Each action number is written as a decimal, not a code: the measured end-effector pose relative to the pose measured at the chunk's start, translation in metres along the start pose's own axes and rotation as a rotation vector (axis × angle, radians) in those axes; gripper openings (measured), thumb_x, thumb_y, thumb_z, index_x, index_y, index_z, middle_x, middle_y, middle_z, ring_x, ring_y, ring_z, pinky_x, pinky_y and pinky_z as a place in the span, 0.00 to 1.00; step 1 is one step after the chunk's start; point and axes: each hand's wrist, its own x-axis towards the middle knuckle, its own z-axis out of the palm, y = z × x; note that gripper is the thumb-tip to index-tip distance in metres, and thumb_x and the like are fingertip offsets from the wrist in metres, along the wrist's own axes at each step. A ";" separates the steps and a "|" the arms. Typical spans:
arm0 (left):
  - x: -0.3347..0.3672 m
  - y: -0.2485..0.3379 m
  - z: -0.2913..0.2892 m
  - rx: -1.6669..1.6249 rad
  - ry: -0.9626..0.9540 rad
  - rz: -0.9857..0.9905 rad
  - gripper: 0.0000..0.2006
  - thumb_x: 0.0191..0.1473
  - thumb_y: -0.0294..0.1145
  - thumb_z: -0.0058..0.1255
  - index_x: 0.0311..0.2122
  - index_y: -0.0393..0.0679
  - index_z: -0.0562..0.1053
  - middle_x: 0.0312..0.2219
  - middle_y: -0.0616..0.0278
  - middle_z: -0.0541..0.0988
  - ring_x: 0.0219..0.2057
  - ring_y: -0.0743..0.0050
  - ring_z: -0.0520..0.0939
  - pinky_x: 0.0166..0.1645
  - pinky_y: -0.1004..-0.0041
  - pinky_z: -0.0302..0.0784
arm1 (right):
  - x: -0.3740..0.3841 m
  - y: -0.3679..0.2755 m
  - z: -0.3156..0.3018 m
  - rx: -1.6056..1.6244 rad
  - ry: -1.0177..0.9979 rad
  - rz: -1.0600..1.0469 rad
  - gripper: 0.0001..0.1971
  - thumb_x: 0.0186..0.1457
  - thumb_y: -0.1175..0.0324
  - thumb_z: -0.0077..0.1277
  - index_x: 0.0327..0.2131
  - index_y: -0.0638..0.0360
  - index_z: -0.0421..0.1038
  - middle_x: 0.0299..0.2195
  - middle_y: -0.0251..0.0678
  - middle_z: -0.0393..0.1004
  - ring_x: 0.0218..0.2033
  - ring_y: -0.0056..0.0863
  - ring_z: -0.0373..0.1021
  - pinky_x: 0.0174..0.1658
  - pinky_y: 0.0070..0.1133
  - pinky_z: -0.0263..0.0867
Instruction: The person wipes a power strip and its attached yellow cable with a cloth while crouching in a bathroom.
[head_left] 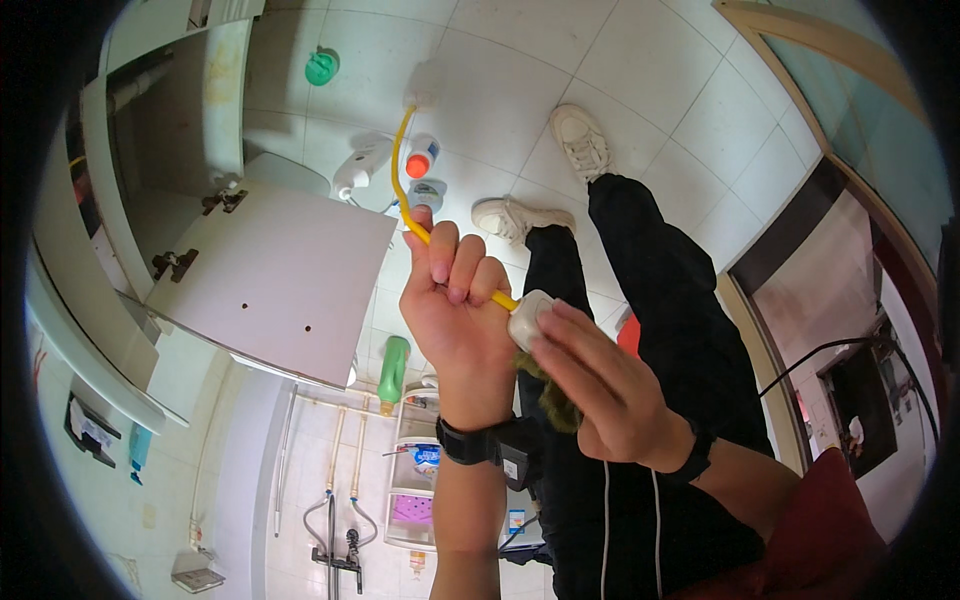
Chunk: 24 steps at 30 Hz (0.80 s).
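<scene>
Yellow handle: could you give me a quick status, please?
Left hand fisted around yellow handle. Right hand fingers on white end piece. Nothing blocking.

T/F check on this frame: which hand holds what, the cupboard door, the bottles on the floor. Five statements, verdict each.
1. The left hand grips the yellow handle. True.
2. The right hand rests on the white end piece. True.
3. The white cupboard door is shut. False: it stands open.
4. The green bottle is in the right hand. False: it stands on the floor by the shelf rack.
5. Both feet are bare. False: white shoes on both.
</scene>
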 end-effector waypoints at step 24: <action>-0.068 -0.012 0.023 0.527 0.226 0.171 0.16 0.73 0.46 0.29 0.42 0.46 0.67 0.21 0.70 0.64 0.29 0.75 0.70 0.44 0.69 0.68 | 0.018 -0.036 -0.010 0.760 0.031 0.625 0.19 0.51 0.80 0.60 0.48 0.63 0.71 0.45 0.41 0.78 0.44 0.28 0.77 0.50 0.22 0.72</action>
